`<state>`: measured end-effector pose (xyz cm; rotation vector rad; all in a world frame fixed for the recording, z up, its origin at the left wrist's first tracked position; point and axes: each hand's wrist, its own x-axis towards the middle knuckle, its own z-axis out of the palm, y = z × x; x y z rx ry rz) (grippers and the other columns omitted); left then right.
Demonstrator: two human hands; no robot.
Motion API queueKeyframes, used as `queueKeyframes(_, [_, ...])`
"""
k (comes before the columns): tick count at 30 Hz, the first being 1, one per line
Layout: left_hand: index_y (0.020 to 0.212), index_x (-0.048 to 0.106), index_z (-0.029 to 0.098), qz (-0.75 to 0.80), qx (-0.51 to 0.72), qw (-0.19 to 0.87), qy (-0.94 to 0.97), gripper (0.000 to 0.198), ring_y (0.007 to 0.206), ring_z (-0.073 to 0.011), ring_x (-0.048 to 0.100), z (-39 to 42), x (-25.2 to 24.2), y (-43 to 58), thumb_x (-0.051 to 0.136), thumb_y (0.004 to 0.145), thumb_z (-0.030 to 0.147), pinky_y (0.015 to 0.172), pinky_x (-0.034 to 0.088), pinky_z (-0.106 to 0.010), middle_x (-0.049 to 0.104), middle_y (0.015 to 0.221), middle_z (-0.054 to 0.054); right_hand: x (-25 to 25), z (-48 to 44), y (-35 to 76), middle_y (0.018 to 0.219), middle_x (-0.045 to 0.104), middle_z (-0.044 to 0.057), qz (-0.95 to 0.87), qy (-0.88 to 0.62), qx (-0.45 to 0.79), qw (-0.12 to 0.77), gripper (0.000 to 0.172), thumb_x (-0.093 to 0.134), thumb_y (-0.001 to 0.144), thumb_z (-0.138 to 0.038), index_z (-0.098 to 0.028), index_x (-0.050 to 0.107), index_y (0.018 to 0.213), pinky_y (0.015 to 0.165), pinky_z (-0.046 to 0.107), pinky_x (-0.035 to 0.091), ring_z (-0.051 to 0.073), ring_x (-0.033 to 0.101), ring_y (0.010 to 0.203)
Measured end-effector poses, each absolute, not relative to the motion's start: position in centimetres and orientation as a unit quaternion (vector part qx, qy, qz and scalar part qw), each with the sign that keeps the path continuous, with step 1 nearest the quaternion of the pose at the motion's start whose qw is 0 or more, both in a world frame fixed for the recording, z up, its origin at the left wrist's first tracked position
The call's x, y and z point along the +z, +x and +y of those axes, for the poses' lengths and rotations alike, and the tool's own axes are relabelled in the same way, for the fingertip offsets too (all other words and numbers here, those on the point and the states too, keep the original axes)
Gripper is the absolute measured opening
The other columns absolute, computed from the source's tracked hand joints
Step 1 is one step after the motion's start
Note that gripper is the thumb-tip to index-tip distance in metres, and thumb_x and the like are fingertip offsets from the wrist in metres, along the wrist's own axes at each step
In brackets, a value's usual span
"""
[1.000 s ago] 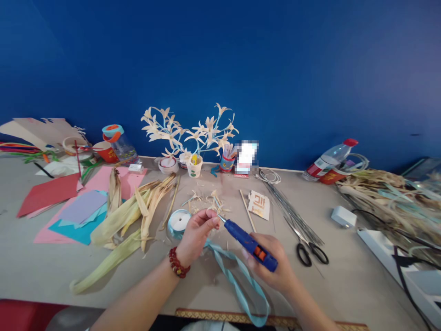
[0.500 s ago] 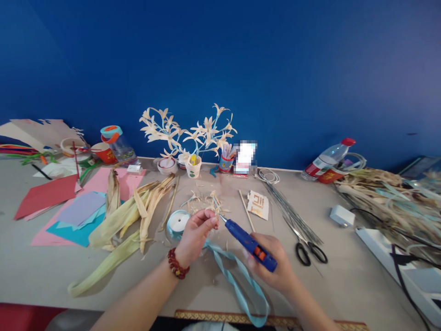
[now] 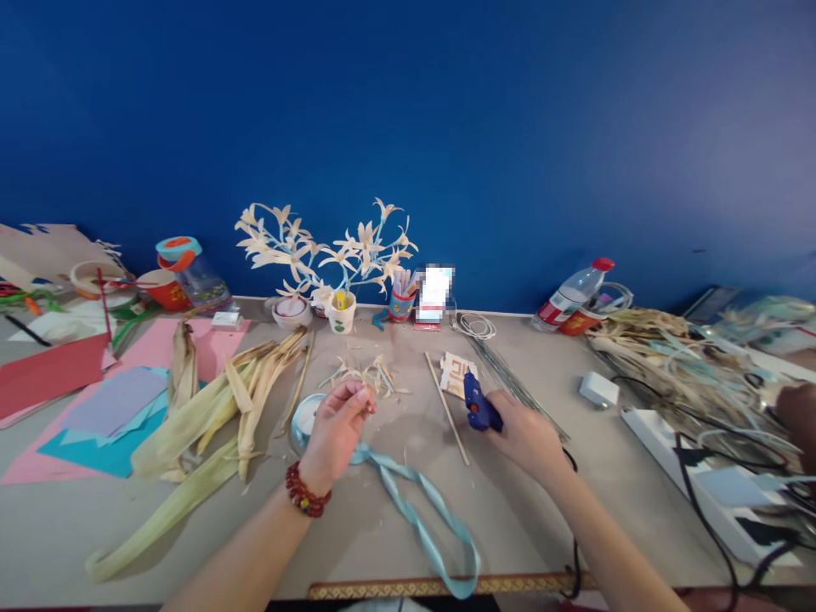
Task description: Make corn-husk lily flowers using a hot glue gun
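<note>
My right hand (image 3: 526,433) is closed around a blue glue gun (image 3: 478,404), whose nozzle points up and away over a cream patterned paper piece (image 3: 454,375). Thumb and fingertips of my left hand (image 3: 337,425) are pinched together; whatever they grip is too small to make out. Beneath that hand lies a spool of light blue ribbon (image 3: 308,416), and its loose ribbon (image 3: 439,518) loops toward the front edge. Pale husk petals and thin stems (image 3: 376,374) lie just beyond my left fingers. A thin stick (image 3: 447,408) lies between my hands.
Corn husks (image 3: 255,391) and coloured paper (image 3: 115,404) lie left. Potted husk flowers (image 3: 342,311), a pen cup (image 3: 401,303) and a phone (image 3: 435,293) stand behind. Wires, a bottle (image 3: 574,297), a power strip (image 3: 688,489) and another person's hand (image 3: 800,421) are right.
The glue gun has moved away from my left fingers to the right, its nozzle now turned upward. My left hand stays pinched. The view has shifted right, and another person's hand has appeared.
</note>
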<state>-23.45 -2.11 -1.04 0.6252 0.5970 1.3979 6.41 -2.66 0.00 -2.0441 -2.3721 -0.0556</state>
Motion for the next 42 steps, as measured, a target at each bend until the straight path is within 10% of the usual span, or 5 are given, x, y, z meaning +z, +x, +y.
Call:
queueKeyframes(9, [0.074,0.063,0.017,0.278,0.662,0.636,0.283,0.013,0.067,-0.0087,0.051,-1.2,-0.2,-24.7,0.075,0.074,0.024,0.07,0.043,-0.023,0.057,0.068,0.002,-0.1,-1.3,9.4,0.108,0.063,0.007,-0.802,-0.595,0.05,-0.018,0.025,0.057,0.084,-0.037,-0.022,0.061,0.104,0.061,0.027,0.044,0.021,0.066,0.083])
queueKeyframes(17, [0.074,0.063,0.018,0.288,0.66,0.633,0.286,0.013,0.067,-0.0094,0.052,-1.4,-0.2,-24.4,0.074,0.074,0.025,0.071,0.043,-0.024,0.056,0.069,0.002,3.1,-1.3,2.0,0.099,0.069,0.007,-0.851,-0.49,0.096,0.165,0.019,0.049,0.092,-0.023,-0.021,0.067,0.1,0.068,0.027,0.047,0.018,0.066,0.081])
queueKeyframes(30, [0.074,0.062,0.017,0.282,0.645,0.65,0.288,0.013,0.066,-0.0091,0.052,-1.8,-0.5,-23.8,0.074,0.074,0.023,0.07,0.043,-0.024,0.057,0.067,0.002,0.1,1.4,-7.0,0.088,0.072,0.009,-0.876,-0.464,0.086,0.099,0.022,0.055,0.079,-0.007,-0.017,0.07,0.091,0.071,0.029,0.047,0.023,0.066,0.086])
queueKeyframes(42, [0.076,0.061,0.017,0.255,0.613,0.709,0.24,0.016,0.065,-0.0084,0.053,-2.3,-0.8,-22.9,0.076,0.073,0.023,0.067,0.043,-0.022,0.058,0.067,0.002,5.0,-5.2,-4.0,0.081,0.075,0.007,-0.65,-0.412,0.468,0.435,0.013,0.072,0.079,-0.028,-0.019,0.069,0.087,0.065,0.027,0.056,0.018,0.07,0.072])
